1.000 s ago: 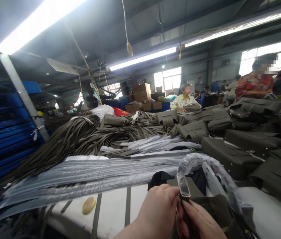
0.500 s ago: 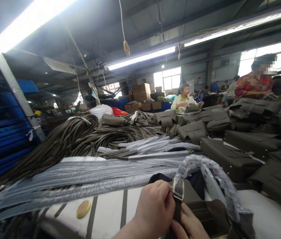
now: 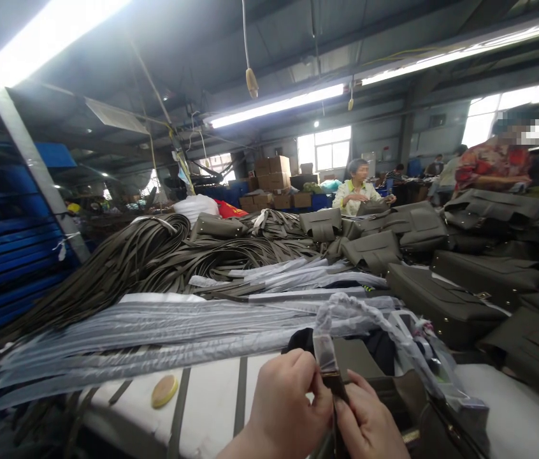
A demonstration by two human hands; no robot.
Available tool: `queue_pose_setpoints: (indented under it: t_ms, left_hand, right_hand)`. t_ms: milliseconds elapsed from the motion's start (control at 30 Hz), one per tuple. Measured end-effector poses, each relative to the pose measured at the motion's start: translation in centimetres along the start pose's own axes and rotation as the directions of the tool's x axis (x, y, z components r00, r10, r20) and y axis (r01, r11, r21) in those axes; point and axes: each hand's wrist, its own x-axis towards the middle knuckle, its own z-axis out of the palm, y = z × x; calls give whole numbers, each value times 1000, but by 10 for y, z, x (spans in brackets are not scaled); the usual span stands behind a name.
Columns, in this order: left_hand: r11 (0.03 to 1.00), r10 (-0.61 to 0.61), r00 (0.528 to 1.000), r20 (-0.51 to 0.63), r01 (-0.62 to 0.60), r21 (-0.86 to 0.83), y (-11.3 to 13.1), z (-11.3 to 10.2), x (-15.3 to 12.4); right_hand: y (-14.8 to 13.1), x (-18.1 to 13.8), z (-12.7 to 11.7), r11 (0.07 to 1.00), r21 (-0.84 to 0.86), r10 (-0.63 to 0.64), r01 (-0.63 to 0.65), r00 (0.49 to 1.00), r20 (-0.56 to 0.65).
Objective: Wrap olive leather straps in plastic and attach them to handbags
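Note:
At the bottom edge my left hand (image 3: pixel 285 408) and my right hand (image 3: pixel 369 426) meet, both pinched on the end of a dark olive strap (image 3: pixel 334 390) with a metal buckle. A plastic-wrapped handle (image 3: pixel 374 319) arches up from that end over an olive bag (image 3: pixel 417 408) lying just right of my hands. The strap's lower part is hidden between my fingers.
Plastic-sleeved straps (image 3: pixel 164 331) lie across the white table (image 3: pixel 212 408); a heap of bare olive straps (image 3: pixel 155 261) sits behind. Stacked olive bags (image 3: pixel 446 299) fill the right. A round tan disc (image 3: pixel 164 391) lies at left. Other people (image 3: pixel 358 191) work at the back.
My hands shifted slightly left and the buckle end tilted; the wrapped handle loop now leans further left and lower. The view rose a little.

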Motion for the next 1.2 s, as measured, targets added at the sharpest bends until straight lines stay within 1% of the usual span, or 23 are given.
queue_pose_setpoints:
  t_ms: [67, 133, 200, 233, 300, 367, 433, 467, 533, 600, 633, 667, 700, 767, 800, 833, 900, 933, 1000, 1033, 1067, 1133, 1200]
  left_hand:
    - [993, 72, 996, -43, -68, 95, 0, -1, -4]
    - [985, 113, 992, -62, -103, 138, 0, 0, -7]
    - [987, 104, 993, -59, -96, 127, -2, 2, -9]
    - [992, 83, 995, -50, -77, 104, -3, 3, -9]
    - [1000, 10, 1000, -20, -10, 14, -5, 4, -7]
    - [990, -80, 996, 29, 83, -112, -7, 4, -5]
    - [955, -173, 980, 102, 192, -226, -9, 3, -3]
    - [928, -214, 964, 156, 251, -275, -9, 3, -3]
    - [844, -290, 911, 295, 388, -370, -9, 4, -5]
    - [746, -332, 850, 409, 502, -438, -8, 5, -8]
    - [725, -343, 838, 425, 523, -448, -7, 5, -10]
    - [731, -347, 843, 411, 518, -444, -6, 5, -11]
    - [758, -339, 861, 379, 488, -432, -5, 4, -13]
    - [825, -273, 909, 314, 389, -410, -4, 2, -15]
    - [840, -235, 924, 302, 349, -416, -3, 1, -15]
    - [835, -214, 929, 302, 334, -437, -3, 1, -16]
    - [772, -212, 922, 322, 361, -524, -2, 3, -19]
    - [712, -207, 916, 344, 382, -589, -2, 5, -20]
    - [570, -160, 911, 380, 399, -718, -2, 10, -24]
    - [516, -135, 913, 386, 397, -759, -2, 13, -25]
    - [484, -126, 914, 387, 397, -780, -1, 16, -26]
    - [483, -160, 911, 381, 409, -775, 1, 20, -28]
    - [524, -201, 908, 367, 416, -743, 3, 22, -29]
  right_hand:
    - [-1, 6, 0, 997, -73, 0, -4, 999, -54]
    - [-5, 11, 1, 985, -171, -16, -9, 989, -146]
    - [-12, 17, -2, 968, -250, -59, 6, 976, -207]
    - [-15, 19, -4, 965, -260, -96, 39, 973, -210]
    - [-21, 24, -10, 968, -204, -183, 147, 968, -174]
    - [-24, 28, -16, 966, -86, -254, 244, 957, -142]
    - [-24, 29, -17, 961, 38, -269, 275, 957, -106]
    - [-23, 28, -16, 960, 90, -258, 265, 962, -87]
    - [-21, 25, -13, 959, 163, -225, 234, 972, -70]
    - [-20, 22, -10, 960, 159, -214, 229, 971, -104]
    - [-20, 21, -9, 963, 120, -225, 240, 966, -131]
    - [-21, 20, -9, 965, 61, -243, 255, 958, -151]
    - [-21, 20, -10, 965, -12, -262, 264, 951, -163]
    - [-22, 21, -13, 955, -156, -276, 251, 948, -161]
    - [-23, 23, -15, 949, -211, -271, 234, 949, -165]
    - [-24, 24, -16, 943, -252, -264, 218, 950, -165]
    - [-25, 26, -21, 933, -291, -268, 213, 950, -163]
    - [-27, 26, -23, 926, -300, -285, 228, 945, -162]
    - [-30, 26, -31, 913, -319, -319, 255, 933, -166]
    - [-31, 25, -35, 913, -323, -312, 248, 936, -161]
    - [-32, 24, -40, 919, -323, -289, 226, 944, -160]
    - [-34, 24, -49, 935, -325, -216, 145, 956, -196]
    - [-34, 25, -55, 935, -349, -168, 66, 948, -271]
